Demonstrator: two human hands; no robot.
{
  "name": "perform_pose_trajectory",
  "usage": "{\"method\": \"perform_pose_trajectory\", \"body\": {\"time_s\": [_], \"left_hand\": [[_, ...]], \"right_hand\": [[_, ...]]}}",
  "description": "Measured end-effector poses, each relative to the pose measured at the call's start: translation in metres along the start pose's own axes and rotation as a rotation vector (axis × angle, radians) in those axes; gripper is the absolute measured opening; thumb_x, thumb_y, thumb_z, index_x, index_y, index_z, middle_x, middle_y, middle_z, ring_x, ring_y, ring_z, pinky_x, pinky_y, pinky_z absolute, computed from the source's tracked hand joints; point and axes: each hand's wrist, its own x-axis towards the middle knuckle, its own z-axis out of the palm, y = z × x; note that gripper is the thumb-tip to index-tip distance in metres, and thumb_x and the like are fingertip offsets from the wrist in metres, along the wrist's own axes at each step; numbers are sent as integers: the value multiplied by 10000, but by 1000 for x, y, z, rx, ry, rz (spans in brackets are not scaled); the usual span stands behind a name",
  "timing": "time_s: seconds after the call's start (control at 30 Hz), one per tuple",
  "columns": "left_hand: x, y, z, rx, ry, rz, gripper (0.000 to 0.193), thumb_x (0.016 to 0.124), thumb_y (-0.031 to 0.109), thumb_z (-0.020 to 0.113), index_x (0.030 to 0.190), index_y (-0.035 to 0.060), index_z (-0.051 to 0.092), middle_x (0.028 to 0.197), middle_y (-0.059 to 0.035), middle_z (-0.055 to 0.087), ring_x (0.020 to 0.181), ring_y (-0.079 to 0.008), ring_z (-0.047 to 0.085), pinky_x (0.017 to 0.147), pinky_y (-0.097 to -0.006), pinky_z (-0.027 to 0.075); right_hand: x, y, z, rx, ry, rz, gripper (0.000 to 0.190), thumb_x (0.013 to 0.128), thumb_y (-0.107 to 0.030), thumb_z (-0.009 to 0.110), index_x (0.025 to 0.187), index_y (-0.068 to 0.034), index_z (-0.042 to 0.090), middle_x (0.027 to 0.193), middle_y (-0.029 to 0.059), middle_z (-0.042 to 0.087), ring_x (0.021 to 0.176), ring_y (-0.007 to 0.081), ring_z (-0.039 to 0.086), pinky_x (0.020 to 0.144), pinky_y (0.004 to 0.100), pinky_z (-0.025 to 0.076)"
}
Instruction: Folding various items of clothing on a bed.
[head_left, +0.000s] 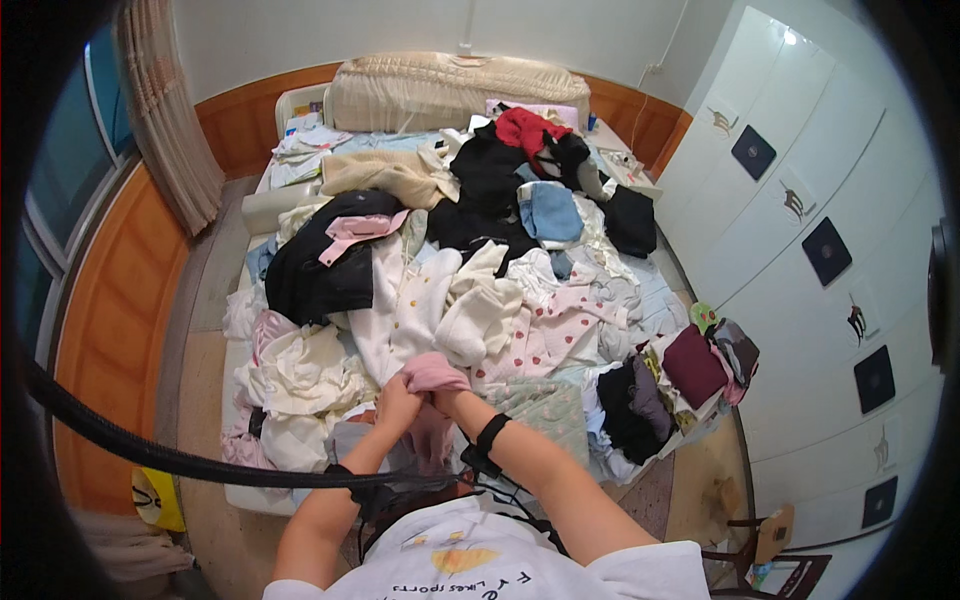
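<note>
A pink garment (431, 373) is bunched up in front of my body, above the near edge of the bed. My left hand (397, 403) grips its left side. My right hand (445, 405) reaches into or under the bunched cloth, which hides its fingers. More pink fabric hangs below my hands. Just beyond them lie a white fleece jacket (409, 307) with yellow buttons and a white garment with a strawberry print (544, 330). To the right of my right forearm is a folded green quilted cloth (547, 420).
Clothes cover much of the bed, including a black garment (319, 262), folded jeans (551, 212) and a cream heap (304, 371). A stack with a maroon garment (695, 364) stands at the right edge. White wardrobes (810, 187) line the right; a black cable (187, 461) crosses the left foreground.
</note>
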Motion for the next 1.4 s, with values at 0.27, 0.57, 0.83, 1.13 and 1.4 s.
{"method": "perform_pose_trajectory", "body": {"time_s": [0.27, 0.57, 0.83, 1.13, 1.4], "left_hand": [[12, -29, 15, -925, -226, -313, 224, 786, 187, 552, 881, 0, 630, 719, -36, 602, 574, -103, 532, 480, -224, 406], [-24, 14, -12, -992, -499, -262, 174, 682, 141, 511, 792, 35, 594, 605, -48, 563, 478, -132, 513, 445, -219, 390], [-8, -20, 19, -73, -51, 96, 551, 654, 284, 719, 1071, -23, 531, 945, -132, 627, 888, -255, 595, 795, -366, 467], [-27, 14, 2, -625, -562, -92, 143, 726, 132, 608, 810, 16, 613, 710, -4, 568, 607, -76, 498, 517, -229, 394], [-5, -2, 19, -55, 173, 514, 573, 606, 231, 748, 1066, -15, 513, 958, -145, 597, 844, -323, 572, 748, -351, 467]], "right_hand": [[-31, 1, -6, -120, -175, -45, 231, 699, -216, 567, 915, -137, 587, 876, 127, 586, 793, 288, 558, 690, 339, 447], [-25, 4, 10, -97, -175, -107, 380, 733, -188, 537, 1106, -138, 481, 1026, 154, 541, 905, 293, 540, 771, 328, 444], [1, 16, 20, -149, -1, -105, 527, 764, -163, 509, 1276, -139, 388, 1159, 179, 502, 1004, 297, 525, 843, 318, 440], [-17, -10, -23, 121, -15, 30, 600, 830, -257, 490, 1385, -135, 298, 1246, 204, 459, 1086, 351, 482, 906, 329, 412], [18, 41, 18, 1004, -105, -161, 400, 861, -195, 472, 1232, -51, 430, 1123, 129, 525, 967, 196, 515, 784, 252, 420]]}}
